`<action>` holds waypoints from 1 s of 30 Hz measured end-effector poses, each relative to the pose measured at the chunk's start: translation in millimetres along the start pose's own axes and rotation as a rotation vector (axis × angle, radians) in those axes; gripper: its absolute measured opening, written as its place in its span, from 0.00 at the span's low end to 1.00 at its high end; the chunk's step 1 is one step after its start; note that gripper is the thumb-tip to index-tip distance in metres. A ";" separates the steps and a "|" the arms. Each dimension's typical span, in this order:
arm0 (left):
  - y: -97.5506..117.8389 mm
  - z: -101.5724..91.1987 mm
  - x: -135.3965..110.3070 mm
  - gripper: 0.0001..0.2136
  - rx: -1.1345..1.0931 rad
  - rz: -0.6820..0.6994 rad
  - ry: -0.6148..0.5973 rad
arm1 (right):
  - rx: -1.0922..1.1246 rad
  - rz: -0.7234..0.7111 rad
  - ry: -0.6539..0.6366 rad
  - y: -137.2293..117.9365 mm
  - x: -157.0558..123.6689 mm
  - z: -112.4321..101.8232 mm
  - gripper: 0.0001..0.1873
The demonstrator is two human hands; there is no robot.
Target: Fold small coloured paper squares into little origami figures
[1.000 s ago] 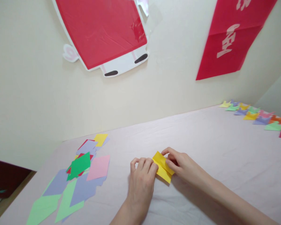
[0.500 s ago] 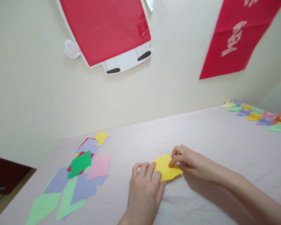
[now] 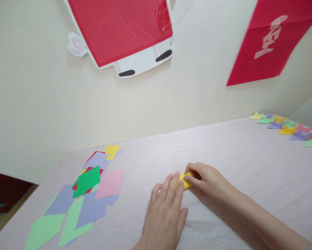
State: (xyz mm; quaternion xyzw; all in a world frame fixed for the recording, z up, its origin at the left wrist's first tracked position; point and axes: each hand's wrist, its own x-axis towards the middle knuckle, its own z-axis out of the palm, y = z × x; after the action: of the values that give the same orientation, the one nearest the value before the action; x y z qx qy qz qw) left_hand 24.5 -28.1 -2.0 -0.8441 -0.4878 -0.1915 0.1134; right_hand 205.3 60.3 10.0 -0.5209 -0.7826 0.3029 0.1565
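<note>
A small piece of yellow paper [image 3: 185,183], folded over to a narrow strip, lies on the pale cloth-covered surface between my hands. My right hand [image 3: 206,178] pinches its right end between thumb and fingers. Stretched out flat, the fingers of my left hand [image 3: 167,205] rest on the left part of the paper and cover it, with the thumb apart on the cloth.
To the left lie loose paper sheets: a dark green one [image 3: 87,182], a pink one [image 3: 109,184], light green and lavender ones. Several folded paper shapes [image 3: 287,130] stand in rows at the far right. A wall with red decorations [image 3: 121,31] rises behind the surface.
The yellow paper was spread out and is now folded to a narrow strip. My left fingers have straightened and slid forward over it; my right hand has shifted slightly left.
</note>
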 end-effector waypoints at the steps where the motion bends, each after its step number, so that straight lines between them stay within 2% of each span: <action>1: 1.1 0.9 -3.0 0.21 0.017 0.065 -0.010 | -0.021 0.006 -0.001 -1.1 1.4 0.1 0.10; 4: 2.5 5.6 -9.7 0.25 0.028 0.147 -0.027 | -0.089 0.028 -0.003 -3.6 5.7 0.9 0.10; 8: 1.2 12.1 -12.5 0.29 0.022 0.135 -0.059 | -0.124 0.032 0.004 -4.2 8.6 3.8 0.09; 30: 0.0 16.7 -10.7 0.31 0.019 0.097 -0.085 | -0.217 0.045 0.010 -3.7 8.5 9.4 0.10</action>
State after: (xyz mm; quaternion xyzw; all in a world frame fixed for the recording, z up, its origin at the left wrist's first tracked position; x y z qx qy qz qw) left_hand 23.3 -30.1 -21.7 -0.8730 -0.4525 -0.1450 0.1098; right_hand 193.9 64.1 4.5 -0.5536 -0.7982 0.2172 0.0963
